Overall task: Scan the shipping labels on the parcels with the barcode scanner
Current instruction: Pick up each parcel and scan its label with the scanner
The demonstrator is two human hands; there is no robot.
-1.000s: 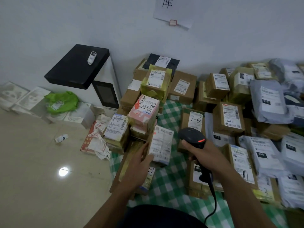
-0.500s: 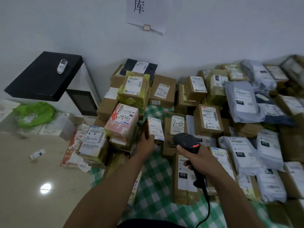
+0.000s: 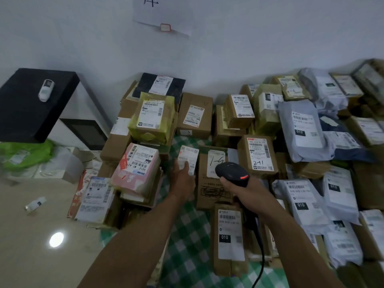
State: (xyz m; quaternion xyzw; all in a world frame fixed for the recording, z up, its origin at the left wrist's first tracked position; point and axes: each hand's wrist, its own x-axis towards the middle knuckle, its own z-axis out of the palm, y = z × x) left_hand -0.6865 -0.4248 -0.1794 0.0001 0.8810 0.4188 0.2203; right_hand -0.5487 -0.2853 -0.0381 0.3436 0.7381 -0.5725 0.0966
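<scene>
My left hand (image 3: 182, 179) holds a small parcel (image 3: 188, 157) with a white shipping label upright, between the pink parcel (image 3: 136, 165) and a brown box marked "1-5" (image 3: 212, 169). My right hand (image 3: 245, 189) grips the black barcode scanner (image 3: 231, 173) by its handle. Its head, with a red mark, sits over the "1-5" box, just right of the held parcel, and its cable (image 3: 260, 258) hangs down. Several labelled boxes and grey mailer bags lie around on a green checked cloth (image 3: 187, 246).
A black-topped white machine (image 3: 31, 104) stands at the left with a small white device (image 3: 46, 90) on it. A green bag (image 3: 27, 152) and white boxes lie beside it. Beige floor (image 3: 31, 235) spreads at the lower left. A paper sign (image 3: 164, 15) hangs on the wall.
My left hand has carried the small labelled parcel away from me, up toward the gap beside the "1-5" box. The scanner hand stayed close by; the view shifted right.
</scene>
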